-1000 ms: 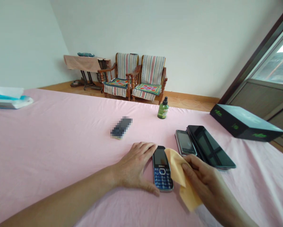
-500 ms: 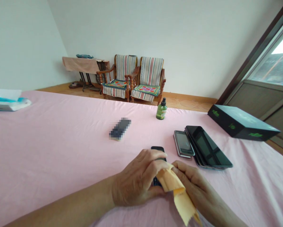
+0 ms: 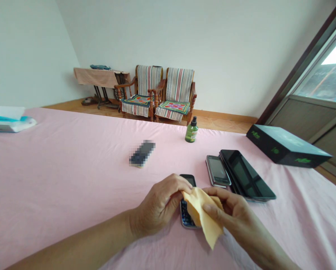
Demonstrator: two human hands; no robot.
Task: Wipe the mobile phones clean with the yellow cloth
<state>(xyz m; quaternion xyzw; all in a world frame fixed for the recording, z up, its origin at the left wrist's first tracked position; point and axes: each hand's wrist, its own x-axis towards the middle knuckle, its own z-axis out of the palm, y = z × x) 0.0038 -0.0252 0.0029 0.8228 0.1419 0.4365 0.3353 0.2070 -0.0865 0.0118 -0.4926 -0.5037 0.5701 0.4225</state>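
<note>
A yellow cloth [image 3: 203,210] hangs between my two hands, over a dark keypad phone [image 3: 186,215] that lies on the pink sheet. My left hand [image 3: 162,204] pinches the cloth's upper left corner between thumb and fingers. On the other side, my right hand [image 3: 231,213] grips the cloth with the thumb on top and the fingers behind it. The cloth and my left fingers cover part of the phone; its top end and some keys show.
Right of my hands lie a silver-edged phone [image 3: 218,170] and a stack of black tablets [image 3: 249,176]. A black box [image 3: 285,148] stands at the far right. Further back are a green spray bottle [image 3: 191,131] and a pixelated phone [image 3: 142,153]. A tissue pack [image 3: 13,123] sits far left.
My left hand has shifted slightly left, off the phone's keys, and now pinches the cloth's corner. The cloth is more spread out, and more of the keypad shows.
</note>
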